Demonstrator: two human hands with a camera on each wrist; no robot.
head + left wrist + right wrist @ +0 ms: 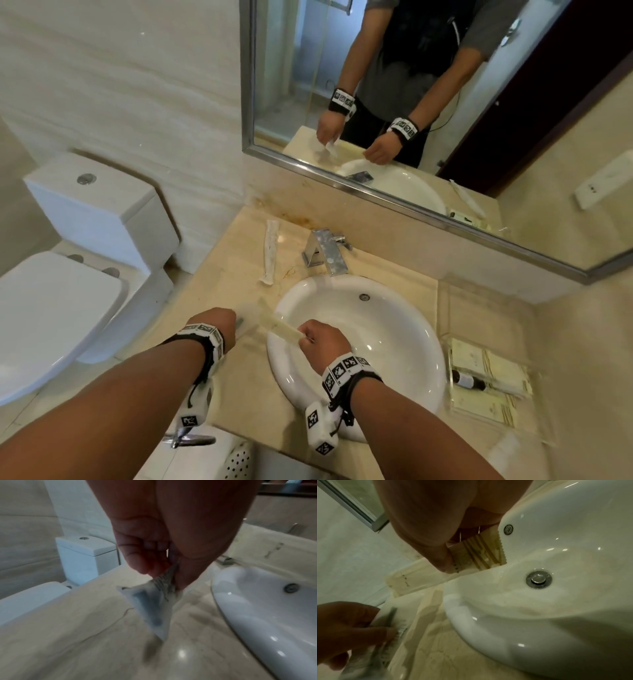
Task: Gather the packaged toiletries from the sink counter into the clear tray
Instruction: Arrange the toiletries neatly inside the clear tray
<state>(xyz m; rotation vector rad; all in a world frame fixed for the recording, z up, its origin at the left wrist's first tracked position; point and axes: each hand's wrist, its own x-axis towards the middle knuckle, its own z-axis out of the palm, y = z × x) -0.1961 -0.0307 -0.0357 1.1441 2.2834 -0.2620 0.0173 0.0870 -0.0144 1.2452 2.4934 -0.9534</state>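
Note:
My right hand point(306, 337) hovers over the left rim of the sink and pinches one end of a long cream striped packet point(277, 327). The right wrist view shows that pinched end point(479, 553) between thumb and fingers point(443, 563). Left of the basin, my left hand point(229, 322) pinches a small whitish packet point(154, 601) with something dark inside, held just above the counter. Another long white packet point(270, 251) lies on the counter left of the faucet. The clear tray point(479, 308) stands right of the sink, holding flat packets point(486, 363) and a small bottle point(467, 380).
A white round sink point(383, 329) fills the middle of the beige counter point(219, 274), with a chrome faucet point(325, 250) behind it. A toilet point(85, 222) stands to the left. A mirror point(428, 102) covers the wall behind.

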